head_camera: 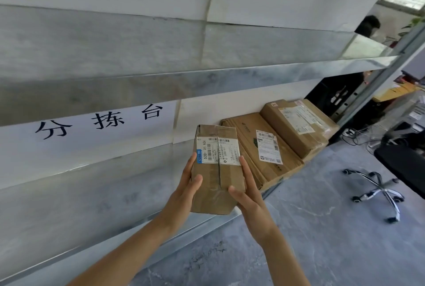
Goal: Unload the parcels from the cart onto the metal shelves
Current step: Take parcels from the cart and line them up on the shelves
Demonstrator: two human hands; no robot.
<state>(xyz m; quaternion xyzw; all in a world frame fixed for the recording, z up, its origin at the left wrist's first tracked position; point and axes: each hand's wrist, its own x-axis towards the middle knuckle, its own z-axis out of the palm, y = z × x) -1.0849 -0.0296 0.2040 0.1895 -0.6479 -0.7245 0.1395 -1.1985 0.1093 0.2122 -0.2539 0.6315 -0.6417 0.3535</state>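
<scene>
Both hands are clamped on one small brown cardboard parcel (211, 196), taped along its seam and carrying a white barcode label on the face turned to the camera. The left grip (184, 184) holds the parcel's left side, with the thumb laid over the front face and the fingers reaching up along the edge. The right grip (250, 196) mirrors it on the right side, thumb on the front and palm under the lower corner. Squeezing from opposite sides likely keeps the box from twisting and leaves the label readable.

The parcel is upright, tipped slightly back, and held between the grips over the front part of the lower galvanised metal shelf (92, 205). I cannot tell whether its bottom edge touches the metal yet.

Just beyond the right grip, a flat brown carton with a white label (246, 138) lies on the same shelf. Past that sits a taller taped brown carton (276, 124), and the two are packed close together against the back wall. The parcel seems aimed at the bare stretch beside them, extending the row.

Above the grips runs the upper metal shelf (138, 51). Up and left of the left grip, a white sign with black characters (103, 124) hangs on the back wall. The cart is out of view.
</scene>
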